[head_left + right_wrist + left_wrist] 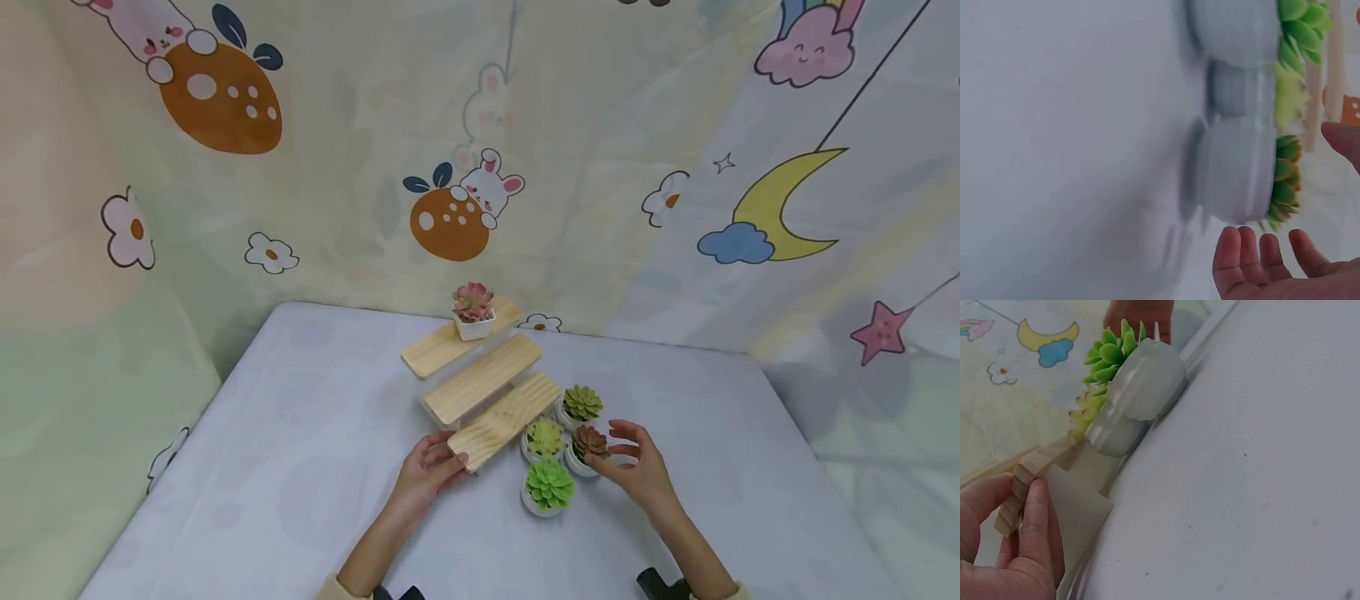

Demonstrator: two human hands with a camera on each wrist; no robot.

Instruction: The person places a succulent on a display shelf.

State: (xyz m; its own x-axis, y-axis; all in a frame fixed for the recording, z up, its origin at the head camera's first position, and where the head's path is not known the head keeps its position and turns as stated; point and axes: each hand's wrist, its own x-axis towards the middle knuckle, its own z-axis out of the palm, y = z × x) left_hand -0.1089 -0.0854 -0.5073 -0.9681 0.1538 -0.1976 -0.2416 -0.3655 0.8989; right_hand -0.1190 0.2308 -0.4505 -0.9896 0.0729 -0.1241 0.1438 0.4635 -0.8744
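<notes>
My left hand (429, 468) pinches the near-left end of the lowest plank of a three-tier wooden stand (504, 421), thumb above and fingers beneath. In the left wrist view the plank's end grain (1016, 497) shows between thumb and fingers. Beside a reddish-brown potted succulent (589, 442) is my right hand (642, 468), with thumb and fingers spread. The right wrist view shows the fingertips just short of its white pot (1238, 172). Against that pot stand a bright green succulent (550, 483), a yellow-green one (543, 437) and a darker green one (582, 403).
A pink succulent in a square white pot (475, 323) stands on the stand's top plank (431, 352). A white cloth covers the table (330, 467). Behind it hangs a printed curtain (585, 208) that meets the table's far edge.
</notes>
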